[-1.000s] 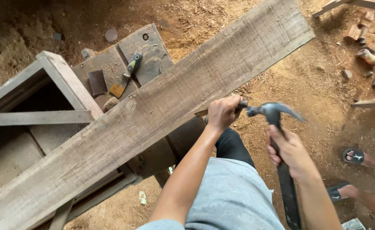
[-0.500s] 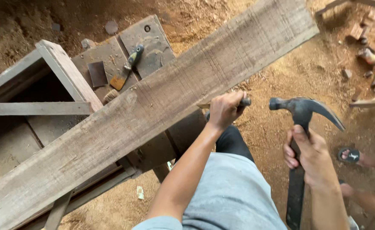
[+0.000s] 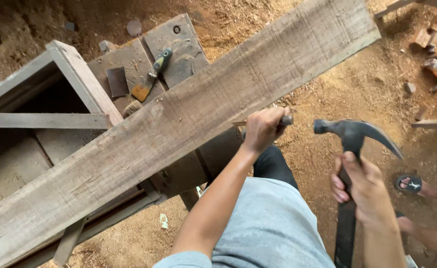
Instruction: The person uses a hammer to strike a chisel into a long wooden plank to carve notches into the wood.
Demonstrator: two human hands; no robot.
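**Chisel set against the plank, hammer raised**

The left hand (image 3: pixel 264 128) has its grip closed round a dark metal chisel (image 3: pixel 284 120), held at the near edge of the long rough wooden plank (image 3: pixel 188 124). The right hand (image 3: pixel 364 191) grips a black steel claw hammer (image 3: pixel 349 136), held clear of the chisel. A green-handled scraper (image 3: pixel 152 73) lies on the tabletop (image 3: pixel 178 44).

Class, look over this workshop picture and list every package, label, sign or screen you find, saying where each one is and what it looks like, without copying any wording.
None of these shows. In view are only a long plank, a claw hammer, a chisel, a green-handled tool on the bench, wood offcuts on the dirt, and a small pale scrap, too small to identify.
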